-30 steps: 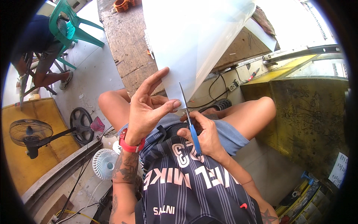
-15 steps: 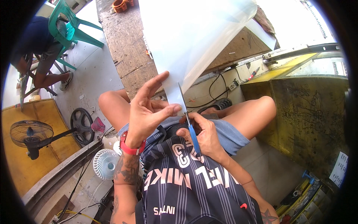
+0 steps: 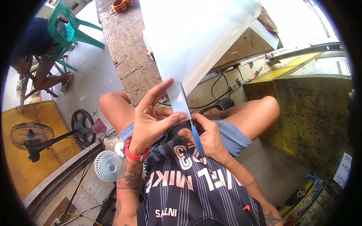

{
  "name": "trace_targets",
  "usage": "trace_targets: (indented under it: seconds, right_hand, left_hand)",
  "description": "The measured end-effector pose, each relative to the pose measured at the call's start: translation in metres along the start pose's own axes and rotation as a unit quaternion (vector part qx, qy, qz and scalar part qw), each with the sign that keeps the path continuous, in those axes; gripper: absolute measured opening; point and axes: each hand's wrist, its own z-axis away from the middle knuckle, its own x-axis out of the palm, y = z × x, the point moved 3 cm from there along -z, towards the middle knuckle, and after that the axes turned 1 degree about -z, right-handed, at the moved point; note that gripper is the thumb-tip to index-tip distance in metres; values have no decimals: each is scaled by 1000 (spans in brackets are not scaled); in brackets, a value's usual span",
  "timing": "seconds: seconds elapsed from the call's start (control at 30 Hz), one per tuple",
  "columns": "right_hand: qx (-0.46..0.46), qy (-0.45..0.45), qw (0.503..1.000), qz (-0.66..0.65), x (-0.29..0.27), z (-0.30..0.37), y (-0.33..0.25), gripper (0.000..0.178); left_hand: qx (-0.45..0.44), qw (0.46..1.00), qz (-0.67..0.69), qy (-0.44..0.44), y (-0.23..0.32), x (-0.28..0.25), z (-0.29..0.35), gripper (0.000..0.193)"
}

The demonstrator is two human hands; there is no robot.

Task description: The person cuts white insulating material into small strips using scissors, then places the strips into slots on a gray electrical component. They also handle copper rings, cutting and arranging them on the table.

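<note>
My left hand [image 3: 154, 115] pinches the narrow end of a pale, blue-grey strip [image 3: 183, 109] between thumb and fingers. A small white triangle shows on the strip. Blue-handled scissors [image 3: 197, 140] are gripped in my right hand [image 3: 209, 138], blades pointing away from me along the strip's right edge. Behind the strip, a large glossy whitish sheet [image 3: 196, 41] spreads over the wooden table. I cannot tell whether the strip is still joined to it.
An orange ring-shaped object [image 3: 120, 5] rests on the worn wooden table [image 3: 130, 52]. A black fan [image 3: 32, 137] and a light-blue fan [image 3: 108, 165] stand to my left. Beyond is a green chair [image 3: 71, 34] beside another person. A yellowed panel [image 3: 301, 120] stands at the right.
My left hand and the strip's near end have shifted slightly toward me. A white triangle now shows on the strip. The scissors stay almost in place.
</note>
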Motion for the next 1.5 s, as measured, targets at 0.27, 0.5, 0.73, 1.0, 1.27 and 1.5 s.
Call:
trace_targets:
  seconds: [0.27, 0.5, 0.73, 1.0, 1.27, 1.5]
  right_hand:
    - [19, -4, 1000, 23, -4, 9, -2, 37]
    - [0, -5, 1000, -18, 0, 9, 4, 44]
    - [-12, -25, 999, -24, 1, 3, 9, 53]
    - [31, -19, 999, -9, 1, 6, 7, 52]
    - [1, -34, 999, -16, -1, -1, -1, 50]
    - [5, -34, 999, -11, 3, -1, -8, 45]
  left_hand:
    - [66, 994, -72, 58, 16, -15, -31, 70]
    - [13, 997, -68, 40, 14, -16, -25, 69]
    - [9, 999, -32, 35, 7, -16, -15, 70]
    - [1, 999, -22, 42, 7, -15, -17, 75]
    - [-22, 999, -12, 38, 2, -14, -6, 73]
    - [-7, 999, -1, 32, 1, -16, 1, 72]
